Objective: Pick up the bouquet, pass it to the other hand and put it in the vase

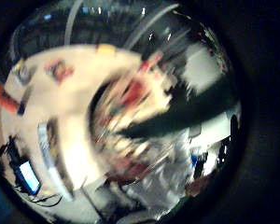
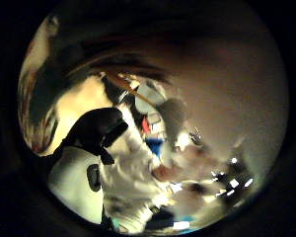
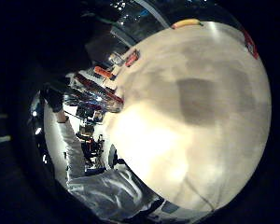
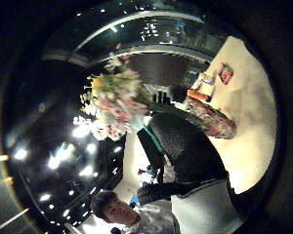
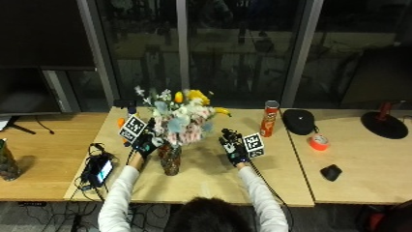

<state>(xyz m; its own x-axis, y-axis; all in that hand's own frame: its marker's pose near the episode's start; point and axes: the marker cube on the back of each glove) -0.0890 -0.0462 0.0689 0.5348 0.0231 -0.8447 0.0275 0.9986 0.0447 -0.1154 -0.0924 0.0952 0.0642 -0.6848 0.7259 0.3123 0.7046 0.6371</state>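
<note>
Dark hair, the top of the person's head (image 5: 207, 215), sits closest, with both white-sleeved forearms reaching out over the wooden bench (image 5: 206, 181). Ahead of the left forearm stands a dark patterned vase (image 5: 170, 159), and the bouquet (image 5: 179, 117) of pale, pink and yellow flowers rises from it, stems seemingly already in its mouth. The gloved left hand (image 5: 145, 143) is just beside the stems at the vase's neck; whether its fingers are wrapped round them I cannot tell. The right hand (image 5: 233, 147) hovers apart to the other side, fingers relaxed and holding nothing.

My worry is the top-heavy arrangement. The flower head spreads far wider than the narrow vase, so if the left hand lets go before the stems settle, or brushes the neck on leaving, the vase could tip towards the bench edge. Stems catching on the glove could drag the bouquet back out. A red can (image 5: 269, 118) and a banana (image 5: 222, 111) stand near, within reach of a fall.
</note>
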